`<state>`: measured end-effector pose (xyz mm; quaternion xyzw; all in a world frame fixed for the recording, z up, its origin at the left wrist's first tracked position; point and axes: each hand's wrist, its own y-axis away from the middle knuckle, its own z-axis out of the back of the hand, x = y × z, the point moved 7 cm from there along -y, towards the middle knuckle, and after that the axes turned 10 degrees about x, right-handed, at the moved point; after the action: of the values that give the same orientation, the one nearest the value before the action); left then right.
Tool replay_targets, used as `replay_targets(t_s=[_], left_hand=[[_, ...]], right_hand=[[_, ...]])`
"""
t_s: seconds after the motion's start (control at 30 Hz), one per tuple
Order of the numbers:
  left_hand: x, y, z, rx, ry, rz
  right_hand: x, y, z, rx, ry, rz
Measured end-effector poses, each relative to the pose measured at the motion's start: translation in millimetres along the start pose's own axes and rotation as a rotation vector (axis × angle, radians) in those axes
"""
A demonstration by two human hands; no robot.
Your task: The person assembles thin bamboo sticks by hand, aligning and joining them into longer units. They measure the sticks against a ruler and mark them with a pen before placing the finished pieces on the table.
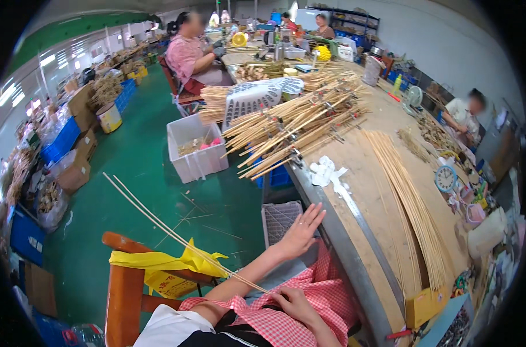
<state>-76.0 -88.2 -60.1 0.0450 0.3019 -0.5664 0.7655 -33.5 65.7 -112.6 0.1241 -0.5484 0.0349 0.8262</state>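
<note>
Two long thin bamboo sticks (176, 234), pale and straight, run from the green floor (130, 191) at the left, over a yellow bag (176, 263) on the wooden chair arm (124, 289), down to my lap. Their near ends reach my right hand (295, 303), which rests on my red-and-white checked apron (326, 289) with the fingers curled loosely; I cannot tell whether that grip has closed on the stick ends or only lies beside them.

Cardboard boxes (75, 170) and blue crates (60, 141) line the far left wall. A white plastic bin (196, 156) with scraps and something pink in it stands on the floor by the surface.

My left hand (302, 231) is stretched forward, palm down, fingers spread and flat, its grip wide open and holding nothing; it hovers above a grey slotted crate (280, 220) just beside the edge of the wooden surface (367, 196).

On that surface, a heap of clipped stick bundles (298, 124) lies at the far end and a fan of loose sticks (410, 202) to the right. A small yellow box (424, 305) sits at the near right edge, close to a round blue clock (446, 178).
</note>
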Motion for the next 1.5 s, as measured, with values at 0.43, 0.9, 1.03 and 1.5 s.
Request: replay_targets(t_s=[0.43, 0.9, 1.03, 1.5], left_hand=[[1, 0, -1, -0.108, 0.011, -0.093], [0, 1, 0, -0.125, 0.015, -0.099], [1, 0, -1, -0.120, 0.006, -0.094], [-2, 1, 1, -0.122, -0.007, -0.098]], right_hand=[[2, 3, 2, -0.045, -0.011, 0.017], [0, 1, 2, -0.043, -0.001, -0.018], [-3, 1, 1, -0.040, -0.009, -0.024], [-5, 1, 1, -0.096, 0.001, 0.078]])
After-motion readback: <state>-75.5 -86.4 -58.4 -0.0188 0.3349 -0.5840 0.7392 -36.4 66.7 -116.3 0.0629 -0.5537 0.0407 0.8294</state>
